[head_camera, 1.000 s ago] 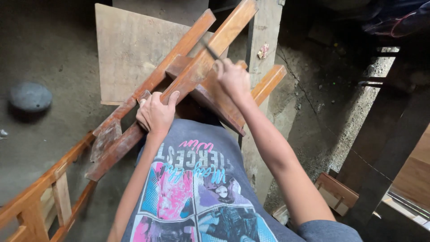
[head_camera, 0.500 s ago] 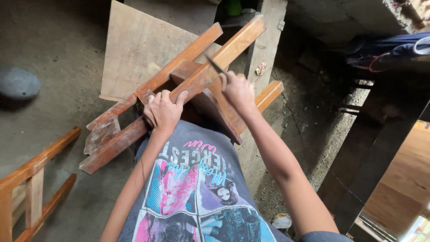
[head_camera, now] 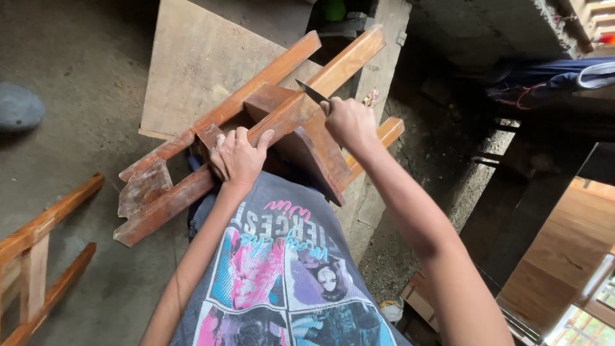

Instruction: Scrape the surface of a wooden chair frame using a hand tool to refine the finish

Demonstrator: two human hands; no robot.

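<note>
Head view: your left hand [head_camera: 238,156] closes over the near rail of the wooden frame [head_camera: 256,131] lying across your lap. Your right hand [head_camera: 348,122] is fisted around a knife [head_camera: 312,93], its blade touching the frame's far-right rail.

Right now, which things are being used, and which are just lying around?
In use:
- wooden frame, gripped by the left hand
- knife, held in the right hand, blade on the frame

Lying about:
- flat board underneath
- grey stone
- second wooden frame on the floor
</note>
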